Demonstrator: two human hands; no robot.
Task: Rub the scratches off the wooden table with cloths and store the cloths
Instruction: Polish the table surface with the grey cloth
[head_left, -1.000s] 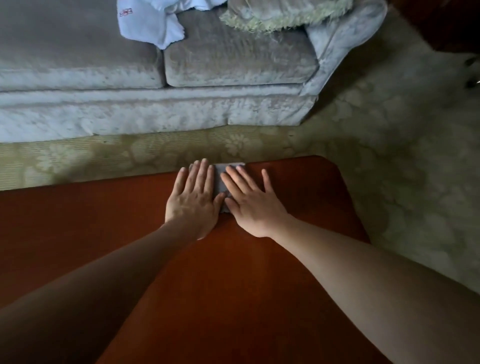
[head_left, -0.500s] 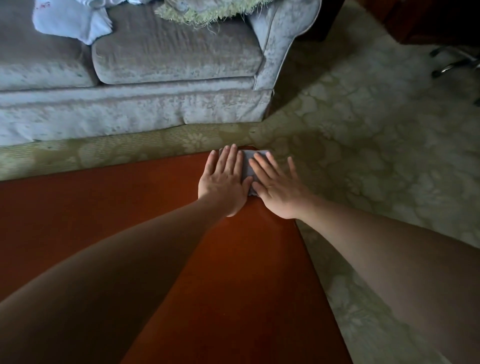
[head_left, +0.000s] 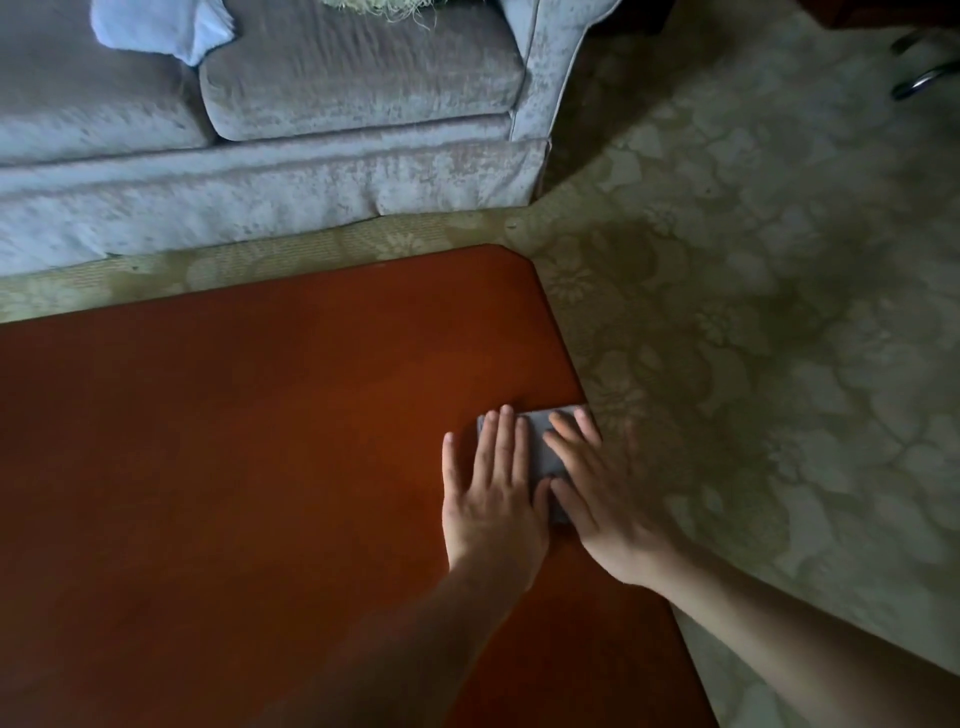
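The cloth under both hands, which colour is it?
Grey; the cloth shows in the head view, between the flat hands on the reddish-brown table.

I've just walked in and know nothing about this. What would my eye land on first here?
Two bare hands, the left hand and the right hand, lie flat side by side on a small grey cloth, pressing it down at the right edge of a glossy reddish wooden table. Beyond the table stands a pale sofa with a white cloth lying on its seat. A patterned carpet covers the floor to the right.
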